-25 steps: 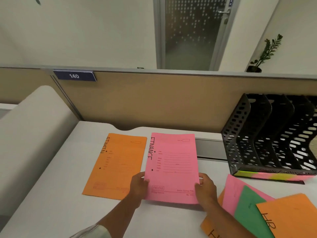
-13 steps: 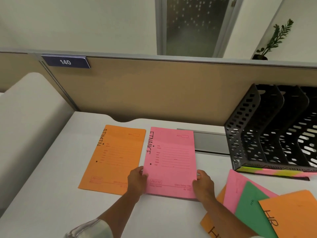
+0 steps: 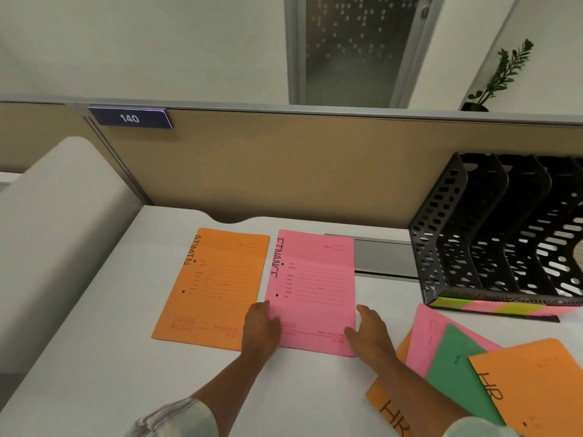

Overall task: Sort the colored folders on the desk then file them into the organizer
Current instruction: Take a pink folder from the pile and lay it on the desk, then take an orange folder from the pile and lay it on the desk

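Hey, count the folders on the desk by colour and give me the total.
Orange: 3 (ADMIN folder, top HR folder, bottom HR folder)
Pink: 2 (FINANCE folder, pink folder in the pile)
Green: 1 (green folder)
Total: 6

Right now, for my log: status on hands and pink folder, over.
Left hand, right hand open, touching lower corners of pink FINANCE folder. Folder flat on desk beside orange ADMIN folder. Path to organizer clear.
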`<action>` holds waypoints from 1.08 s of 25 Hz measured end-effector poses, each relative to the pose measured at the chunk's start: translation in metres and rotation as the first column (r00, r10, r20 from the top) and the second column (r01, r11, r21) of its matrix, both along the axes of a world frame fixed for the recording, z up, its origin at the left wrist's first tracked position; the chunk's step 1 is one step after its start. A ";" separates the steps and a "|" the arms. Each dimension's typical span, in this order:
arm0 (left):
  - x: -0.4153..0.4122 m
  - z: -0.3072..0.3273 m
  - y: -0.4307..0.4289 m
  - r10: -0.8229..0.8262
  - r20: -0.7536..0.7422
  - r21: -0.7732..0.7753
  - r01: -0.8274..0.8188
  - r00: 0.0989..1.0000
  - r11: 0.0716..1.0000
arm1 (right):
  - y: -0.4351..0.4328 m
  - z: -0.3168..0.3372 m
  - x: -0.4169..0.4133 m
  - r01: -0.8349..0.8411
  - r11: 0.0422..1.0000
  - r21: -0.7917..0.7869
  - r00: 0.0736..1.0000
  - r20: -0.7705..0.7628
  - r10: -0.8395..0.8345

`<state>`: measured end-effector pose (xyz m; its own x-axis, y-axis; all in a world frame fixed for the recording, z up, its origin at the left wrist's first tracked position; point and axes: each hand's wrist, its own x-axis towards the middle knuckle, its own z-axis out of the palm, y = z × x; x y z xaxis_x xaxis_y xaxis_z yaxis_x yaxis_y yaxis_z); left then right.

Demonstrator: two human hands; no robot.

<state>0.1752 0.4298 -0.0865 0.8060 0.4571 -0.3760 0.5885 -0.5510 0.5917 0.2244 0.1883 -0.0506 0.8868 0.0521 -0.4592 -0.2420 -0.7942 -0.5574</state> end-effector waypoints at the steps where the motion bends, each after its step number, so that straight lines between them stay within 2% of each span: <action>1: -0.003 0.006 -0.003 -0.037 0.012 0.037 0.036 0.999 0.999 | -0.002 0.004 -0.002 -0.039 0.999 -0.032 0.999 0.025 0.039; 6: -0.017 0.028 -0.027 -0.320 -0.032 0.266 0.317 0.947 0.910 | -0.020 0.019 -0.021 -0.160 0.976 -0.148 0.971 0.153 0.183; 11: -0.033 0.043 -0.072 -0.479 -0.065 0.354 0.469 0.875 0.809 | -0.055 0.017 -0.053 -0.211 0.943 -0.256 0.928 0.250 0.276; 13: -0.043 0.050 -0.097 -0.529 -0.056 0.384 0.507 0.847 0.772 | -0.072 0.020 -0.066 -0.187 0.943 -0.276 0.929 0.263 0.262; 17: -0.066 0.057 -0.155 -0.624 -0.082 0.391 0.601 0.777 0.697 | -0.118 0.020 -0.099 -0.130 0.949 -0.286 0.933 0.290 0.215; 21: -0.088 0.053 -0.214 -0.721 -0.108 0.368 0.701 0.685 0.611 | -0.183 0.013 -0.134 -0.099 0.943 -0.319 0.954 0.238 0.181; 27: -0.115 0.052 -0.302 -0.774 -0.051 0.292 0.751 0.631 0.592 | -0.285 -0.002 -0.182 -0.016 0.942 -0.334 0.985 0.158 0.072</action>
